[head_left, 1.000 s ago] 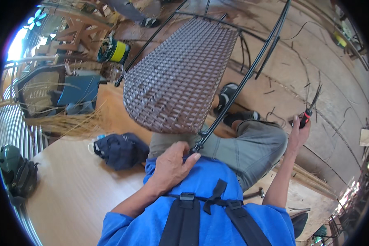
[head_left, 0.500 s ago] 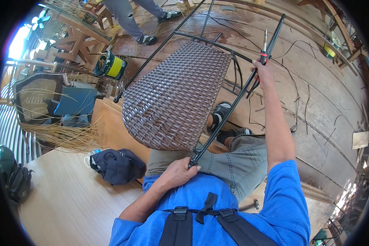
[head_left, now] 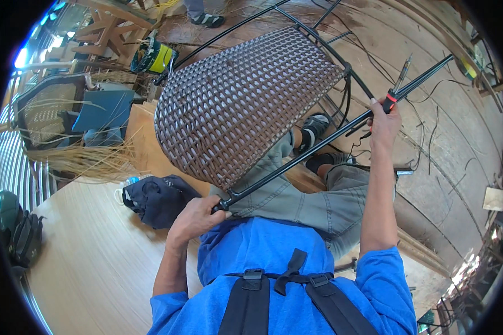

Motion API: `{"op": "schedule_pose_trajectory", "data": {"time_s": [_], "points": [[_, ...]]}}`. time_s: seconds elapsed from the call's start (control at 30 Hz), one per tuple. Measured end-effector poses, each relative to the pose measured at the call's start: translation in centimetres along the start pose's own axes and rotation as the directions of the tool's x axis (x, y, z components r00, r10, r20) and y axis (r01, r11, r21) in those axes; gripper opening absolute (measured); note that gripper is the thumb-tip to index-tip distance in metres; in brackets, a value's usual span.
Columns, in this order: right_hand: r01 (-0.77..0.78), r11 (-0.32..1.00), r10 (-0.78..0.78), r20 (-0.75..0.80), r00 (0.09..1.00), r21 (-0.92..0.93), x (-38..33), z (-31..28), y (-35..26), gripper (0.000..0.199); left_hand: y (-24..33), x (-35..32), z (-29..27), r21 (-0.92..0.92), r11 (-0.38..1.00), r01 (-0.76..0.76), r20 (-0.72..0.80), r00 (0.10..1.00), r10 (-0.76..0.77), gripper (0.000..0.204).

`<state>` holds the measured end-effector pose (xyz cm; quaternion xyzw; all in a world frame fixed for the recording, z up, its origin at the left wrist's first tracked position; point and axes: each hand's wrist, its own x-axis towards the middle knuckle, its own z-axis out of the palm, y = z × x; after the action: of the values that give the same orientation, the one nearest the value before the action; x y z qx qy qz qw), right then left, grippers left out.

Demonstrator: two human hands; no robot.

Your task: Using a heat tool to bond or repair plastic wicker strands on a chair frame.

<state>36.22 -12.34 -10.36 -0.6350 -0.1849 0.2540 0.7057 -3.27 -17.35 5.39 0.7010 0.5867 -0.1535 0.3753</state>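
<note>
A chair with a brown woven panel on a black metal frame lies tilted across my lap. My left hand is closed round the knobbed near end of a frame tube. Farther along that tube, toward the upper right, my right hand is closed on a soldering iron with a red and black handle, its metal tip pointing up and away. The right fingers also rest against the frame tube; how far they wrap it is hidden.
A pale tabletop on the left bears a dark cloth bundle. Beyond are loose cane strands, a cane-backed chair and a yellow-banded bucket. Another person's foot stands at the back. Dark strips and cords lie on the floor.
The chair has swung, its far end to the right and its near end up and left. My right hand with the soldering iron has moved right and nearer; my left hand has shifted left.
</note>
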Motion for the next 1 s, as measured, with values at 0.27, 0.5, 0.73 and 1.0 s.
{"op": "schedule_pose_trajectory", "data": {"time_s": [0.27, 0.5, 0.73, 1.0], "points": [[-0.009, 0.989, 0.010, 0.007, 1.000, -0.149, -1.4, -1.0, -1.2, 0.014, 4.5, -0.8, -3.1, 0.498, 0.863, -0.083, 0.209, 0.978, -0.027, 0.041], [0.042, 0.910, -0.080, -0.074, 0.994, -0.413, -1.0, -1.4, 0.7, 0.017, 10.1, 11.3, -8.7, 0.355, 0.864, -0.357, -0.378, 0.791, 0.482, 0.027], [0.028, 0.943, 0.013, 0.121, 0.993, -0.332, 2.0, -2.6, 0.4, 0.026, 1.8, 8.9, -10.2, 0.493, 0.813, -0.310, -0.556, 0.606, 0.569, 0.029], [0.189, 0.624, -0.001, 0.241, 0.971, -0.758, 1.0, -5.2, -4.1, 0.037, -2.8, 1.7, -0.9, 0.469, 0.857, -0.216, -0.561, 0.676, 0.477, 0.049]]}}
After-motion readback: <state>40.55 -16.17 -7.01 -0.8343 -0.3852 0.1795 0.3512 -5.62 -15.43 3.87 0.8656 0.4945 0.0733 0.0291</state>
